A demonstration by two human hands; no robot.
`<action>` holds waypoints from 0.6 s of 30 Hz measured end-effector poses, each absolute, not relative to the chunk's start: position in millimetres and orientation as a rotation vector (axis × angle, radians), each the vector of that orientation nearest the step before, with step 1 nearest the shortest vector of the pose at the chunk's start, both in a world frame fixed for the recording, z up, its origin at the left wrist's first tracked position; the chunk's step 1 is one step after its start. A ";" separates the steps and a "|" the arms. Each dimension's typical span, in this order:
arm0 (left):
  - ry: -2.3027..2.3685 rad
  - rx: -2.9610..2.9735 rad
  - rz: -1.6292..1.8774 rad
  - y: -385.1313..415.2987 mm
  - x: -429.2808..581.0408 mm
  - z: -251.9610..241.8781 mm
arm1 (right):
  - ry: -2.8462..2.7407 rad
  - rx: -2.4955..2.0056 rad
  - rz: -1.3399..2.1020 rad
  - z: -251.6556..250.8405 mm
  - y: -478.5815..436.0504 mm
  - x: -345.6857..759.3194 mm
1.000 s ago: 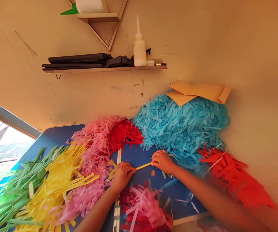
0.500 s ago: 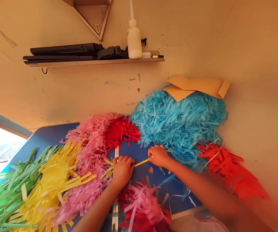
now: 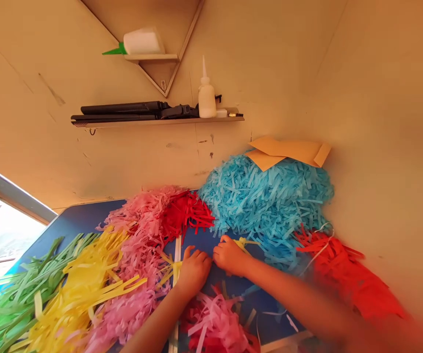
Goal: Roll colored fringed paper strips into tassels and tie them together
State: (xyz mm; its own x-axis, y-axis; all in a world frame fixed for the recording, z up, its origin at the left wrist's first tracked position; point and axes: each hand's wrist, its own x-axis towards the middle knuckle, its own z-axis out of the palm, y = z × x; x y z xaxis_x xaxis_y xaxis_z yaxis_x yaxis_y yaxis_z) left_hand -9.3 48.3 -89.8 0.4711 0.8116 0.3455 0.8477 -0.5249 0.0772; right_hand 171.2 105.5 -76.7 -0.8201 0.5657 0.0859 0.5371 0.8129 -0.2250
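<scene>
My left hand (image 3: pixel 195 268) and my right hand (image 3: pixel 230 256) are close together over the blue table (image 3: pixel 204 228), fingers curled. Yellow tissue-paper strips (image 3: pixel 246 243) stick out past my right hand, and more yellow strip ends (image 3: pixel 170 272) show to the left of my left hand. Both hands are closed on this yellow paper; the stretch between them is mostly hidden by the fingers. Just below my hands is a bunch of pink and red paper fringe (image 3: pixel 218 321).
On the left are green (image 3: pixel 27 279), yellow (image 3: pixel 75 294) and pink fringes (image 3: pixel 137 235). Red fringe (image 3: pixel 185 213) lies behind, and a large blue heap (image 3: pixel 266 201) carries a brown envelope (image 3: pixel 292 151). More red fringe (image 3: pixel 354 274) and white string lie right. A wall shelf (image 3: pixel 152 123) holds a glue bottle (image 3: pixel 207 100).
My hands have come together; the yellow strip stretched between them no longer shows. My right hand has moved left and down. The view has tilted up, revealing a green-tipped bottle above.
</scene>
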 end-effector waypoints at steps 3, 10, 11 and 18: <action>-1.456 -2.517 -0.652 40.3 -12.4 -76.1 | -2.681 -1.014 0.353 -61.2 91.2 168.0; -1.219 -2.411 -1.078 14.1 -14.5 -9.8 | -1.891 -0.927 1.586 -22.3 70.6 172.0; -1.211 -2.403 -1.131 12.5 -13.6 -5.2 | -1.846 -0.916 1.640 -19.7 70.0 171.9; -1.616 -2.205 -1.543 0.3 -8.6 -16.7 | -1.185 -0.818 1.774 -22.6 48.0 147.7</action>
State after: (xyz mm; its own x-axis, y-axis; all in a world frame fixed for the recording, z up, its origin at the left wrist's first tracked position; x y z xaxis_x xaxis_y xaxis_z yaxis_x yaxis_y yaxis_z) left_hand -8.6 0.3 -16.7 -0.0130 0.7223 0.6915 0.7244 -0.4698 0.5044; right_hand 147.7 48.0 -22.6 -0.4430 0.8940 -0.0678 -0.2797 -0.2097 -0.9369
